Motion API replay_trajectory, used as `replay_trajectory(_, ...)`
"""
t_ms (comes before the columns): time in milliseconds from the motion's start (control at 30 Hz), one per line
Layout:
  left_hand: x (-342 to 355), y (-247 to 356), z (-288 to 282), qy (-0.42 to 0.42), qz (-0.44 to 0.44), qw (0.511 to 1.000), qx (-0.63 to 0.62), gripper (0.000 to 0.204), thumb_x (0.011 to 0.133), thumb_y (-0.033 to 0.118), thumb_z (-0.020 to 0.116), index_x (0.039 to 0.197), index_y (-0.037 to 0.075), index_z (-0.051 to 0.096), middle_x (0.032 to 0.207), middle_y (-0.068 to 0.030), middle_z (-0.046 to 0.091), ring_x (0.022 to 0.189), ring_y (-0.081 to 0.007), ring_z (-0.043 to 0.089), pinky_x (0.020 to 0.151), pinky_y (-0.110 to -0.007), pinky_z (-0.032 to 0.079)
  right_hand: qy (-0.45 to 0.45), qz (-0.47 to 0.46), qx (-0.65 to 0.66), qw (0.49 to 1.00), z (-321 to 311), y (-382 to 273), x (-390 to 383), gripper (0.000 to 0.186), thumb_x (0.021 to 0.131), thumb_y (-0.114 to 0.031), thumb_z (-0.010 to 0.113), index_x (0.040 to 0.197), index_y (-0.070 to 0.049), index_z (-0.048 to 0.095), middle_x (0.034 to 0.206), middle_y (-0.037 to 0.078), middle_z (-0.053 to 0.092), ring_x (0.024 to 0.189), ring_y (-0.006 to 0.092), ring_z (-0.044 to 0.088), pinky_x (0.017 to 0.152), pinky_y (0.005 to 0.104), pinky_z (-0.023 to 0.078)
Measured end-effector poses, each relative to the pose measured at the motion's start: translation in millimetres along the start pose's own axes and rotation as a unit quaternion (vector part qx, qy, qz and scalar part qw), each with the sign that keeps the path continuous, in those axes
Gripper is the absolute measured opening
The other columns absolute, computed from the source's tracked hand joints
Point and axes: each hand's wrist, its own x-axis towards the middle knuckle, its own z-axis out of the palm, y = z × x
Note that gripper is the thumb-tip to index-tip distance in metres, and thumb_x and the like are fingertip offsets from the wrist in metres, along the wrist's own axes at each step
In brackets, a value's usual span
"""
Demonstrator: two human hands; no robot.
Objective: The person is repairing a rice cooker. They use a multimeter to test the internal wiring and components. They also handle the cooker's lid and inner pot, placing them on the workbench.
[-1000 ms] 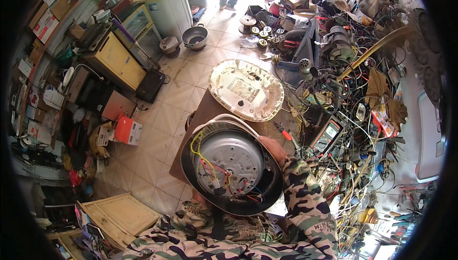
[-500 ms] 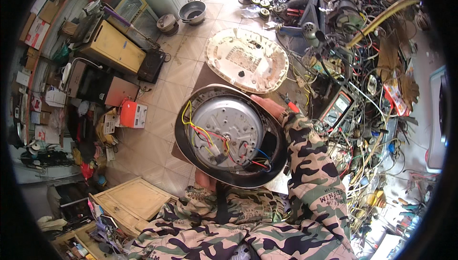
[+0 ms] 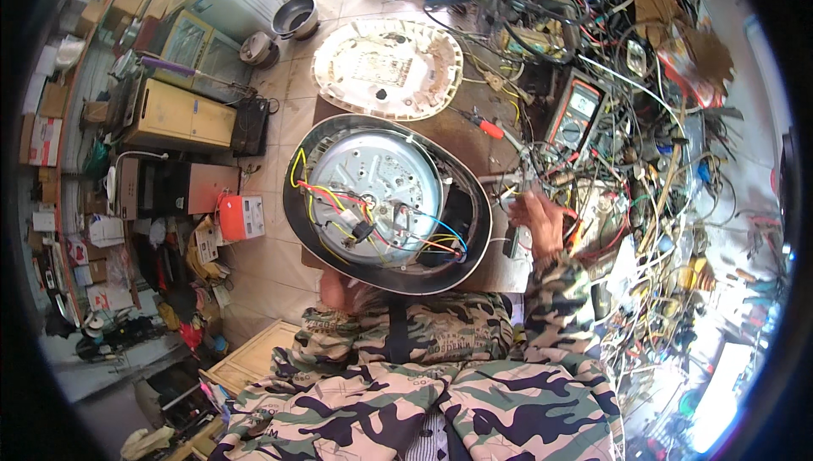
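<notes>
An oval, dark-sided cooker body (image 3: 296,245) lies upturned on a brown board, its underside exposed. Inside it, a round silver metal pan (image 3: 339,165) carries yellow, red and blue wires (image 3: 436,222). My left hand (image 3: 336,292) is against the cooker's near side, its fingers hidden beneath the edge. To the right of the cooker, my right hand (image 3: 540,217) is apart from it, fingers spread over loose wires and small tools. A cream oval base cover (image 3: 385,67) rests beyond the cooker. A red-handled screwdriver (image 3: 489,128) lies to the cover's right.
A multimeter (image 3: 577,114) sits on the right among heaped cables and parts. Tiled floor (image 3: 267,262) runs along the left, with a yellow cabinet (image 3: 188,114) and an orange-and-white box (image 3: 242,217) past it. A dark pot (image 3: 295,16) stands at the far end.
My right hand has let go of the cooker's far right side and moved right and nearer, to the wires and tools. My left hand stays at the near side. The view has shifted.
</notes>
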Motion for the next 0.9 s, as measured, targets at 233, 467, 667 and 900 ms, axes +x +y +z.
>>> replay_trajectory(233,-39,113,11,0.037,0.543,0.761,0.353,0.040,0.090,0.005,0.054,0.129,0.000,0.050,0.133,-0.0183,0.053,0.123,-0.0315,0.051,0.103,-0.042,0.043,0.160,0.111,-0.007,0.981,-28,117,-139,0.034,0.093,-0.027,0.063,0.095,0.006,0.067,0.073,0.008,0.068,0.061,0.0132,0.062,0.054,0.0262,0.049)
replay_trajectory(467,-60,150,101,-0.304,0.591,0.514,0.542,0.055,0.075,0.017,0.076,0.123,0.001,0.056,0.131,-0.0192,0.053,0.122,-0.0388,0.050,0.105,-0.047,0.041,0.196,0.059,-0.146,0.968,7,148,-148,0.031,0.087,-0.024,0.066,0.095,0.006,0.069,0.076,0.017,0.070,0.067,0.0233,0.067,0.065,0.0359,0.051)
replay_trajectory(667,-52,137,121,-0.359,0.530,0.402,0.656,0.102,0.059,0.054,0.084,0.141,0.007,0.045,0.150,-0.0185,0.035,0.141,-0.0405,0.027,0.114,-0.056,0.022,0.247,0.009,-0.106,0.963,16,126,-135,0.025,0.087,-0.018,0.067,0.094,0.006,0.068,0.075,0.012,0.070,0.069,0.0162,0.066,0.066,0.0304,0.052)
replay_trajectory(900,-35,117,118,-0.328,0.576,0.387,0.641,0.098,0.057,0.054,0.084,0.138,0.012,0.048,0.151,-0.0153,0.035,0.142,-0.0404,0.026,0.113,-0.059,0.019,0.312,-0.019,-0.236,0.920,16,107,-116,0.029,0.082,-0.023,0.071,0.096,0.002,0.069,0.083,0.021,0.071,0.078,0.0316,0.071,0.072,0.0395,0.054)
